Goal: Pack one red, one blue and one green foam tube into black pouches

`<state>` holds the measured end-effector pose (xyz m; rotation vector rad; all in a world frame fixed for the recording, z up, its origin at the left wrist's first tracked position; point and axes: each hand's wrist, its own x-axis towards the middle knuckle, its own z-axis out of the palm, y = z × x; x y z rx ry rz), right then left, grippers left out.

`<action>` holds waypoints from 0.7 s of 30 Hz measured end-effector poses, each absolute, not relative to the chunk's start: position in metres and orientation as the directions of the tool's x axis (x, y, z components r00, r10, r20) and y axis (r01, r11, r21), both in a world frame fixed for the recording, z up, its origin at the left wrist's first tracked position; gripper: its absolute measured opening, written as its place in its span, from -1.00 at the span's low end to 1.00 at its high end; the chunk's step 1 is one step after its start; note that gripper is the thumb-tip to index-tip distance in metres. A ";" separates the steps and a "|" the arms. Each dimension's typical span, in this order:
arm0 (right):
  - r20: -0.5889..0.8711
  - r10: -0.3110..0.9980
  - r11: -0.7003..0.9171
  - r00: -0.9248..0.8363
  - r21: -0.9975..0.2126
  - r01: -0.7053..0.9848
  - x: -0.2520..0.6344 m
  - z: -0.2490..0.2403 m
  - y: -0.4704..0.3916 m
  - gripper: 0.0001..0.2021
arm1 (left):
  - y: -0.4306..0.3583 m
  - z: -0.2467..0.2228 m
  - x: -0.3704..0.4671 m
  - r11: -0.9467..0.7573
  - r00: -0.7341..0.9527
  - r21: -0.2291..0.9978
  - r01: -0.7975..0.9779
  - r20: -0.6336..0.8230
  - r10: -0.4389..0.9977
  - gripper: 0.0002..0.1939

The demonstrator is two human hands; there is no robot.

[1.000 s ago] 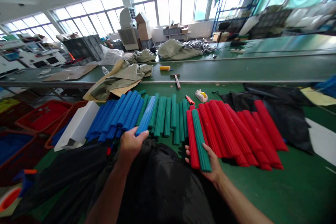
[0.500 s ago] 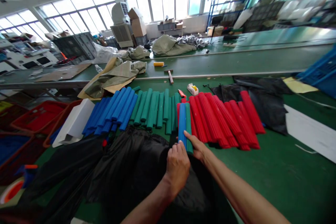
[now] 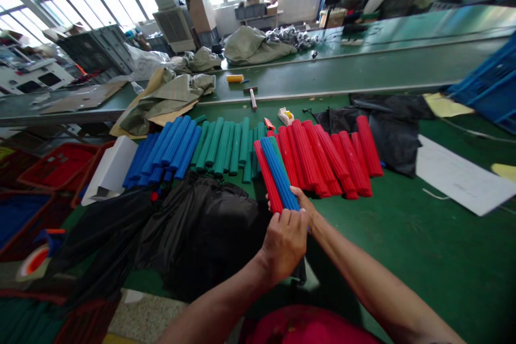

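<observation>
Both my hands are around a bundle of ribbed rods: a red rod on the left, a blue rod beside it, and a green rod mostly hidden behind. My right hand wraps the bundle from the right and beneath, a fingertip showing at its left edge. Closed at the near ends is my left hand, its fingers curled over them. Beyond the bundle lie loose green rods, with blue rods to their left and red rods to their right.
Black cloth bags cover the near left of the green table. A white box, tape dispenser, hammer and white sheet lie around the rods. A blue crate stands right; red crates sit left.
The held bundle has turned, so its red rod now shows beside the blue one and the green is mostly hidden. My left hand has shifted right across the near ends. The camera view has tilted down.
</observation>
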<state>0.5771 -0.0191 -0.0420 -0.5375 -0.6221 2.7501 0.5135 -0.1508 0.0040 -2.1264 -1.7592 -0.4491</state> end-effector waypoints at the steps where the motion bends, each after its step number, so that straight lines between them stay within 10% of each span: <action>1: -0.276 0.345 -0.866 -0.897 -0.462 -0.192 0.590 -0.041 -0.021 -0.47 | -0.161 -0.001 0.516 -0.216 0.178 0.026 0.976 0.475 0.862 -0.64; 7: -0.225 0.510 -0.737 -0.830 -0.612 -0.287 0.714 -0.033 -0.029 -0.35 | -0.188 -0.078 0.535 0.066 -0.225 0.474 0.878 0.287 0.931 -0.87; 12: -0.470 0.495 -0.749 -0.731 -0.657 -0.086 0.828 -0.031 -0.062 -0.33 | -0.171 -0.132 0.561 0.389 -0.415 0.375 0.841 -0.014 0.910 -0.62; 21: -0.626 0.305 -0.860 -0.718 -0.505 0.075 0.890 -0.099 -0.099 -0.61 | -0.167 -0.125 0.560 0.449 -0.444 0.399 0.800 -0.110 0.889 -0.83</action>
